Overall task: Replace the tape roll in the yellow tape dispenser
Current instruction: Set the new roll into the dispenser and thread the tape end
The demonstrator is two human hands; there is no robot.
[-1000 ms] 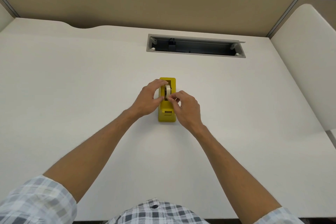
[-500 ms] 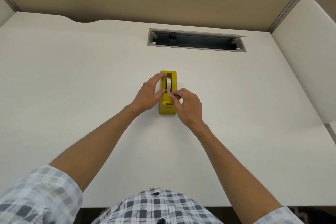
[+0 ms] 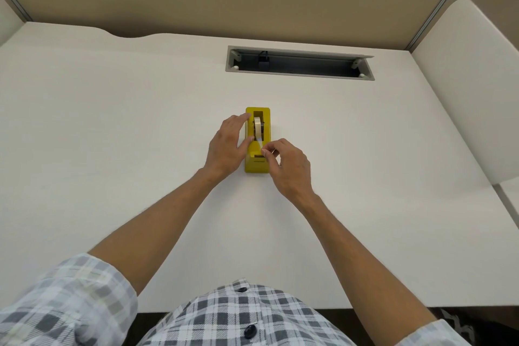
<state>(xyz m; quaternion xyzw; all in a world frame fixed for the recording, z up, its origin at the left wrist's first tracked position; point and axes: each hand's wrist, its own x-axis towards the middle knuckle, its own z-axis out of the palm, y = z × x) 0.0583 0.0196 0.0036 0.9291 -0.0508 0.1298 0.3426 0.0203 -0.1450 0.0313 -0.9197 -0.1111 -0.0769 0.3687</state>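
Tape end [image 3: 261,146] in right grip [image 3: 286,166], left grip [image 3: 229,146] flat against dispenser [image 3: 257,164].

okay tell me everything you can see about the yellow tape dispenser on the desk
The yellow tape dispenser is a blocky, matte, plastic-looking body lying flat mid-desk, long axis pointing away from the person. A pale tape roll stands on edge in its slot, a strip drawn toward the near cutter end. The left hand rests against its left side; the right hand pinches the strip's end beside the cutter.
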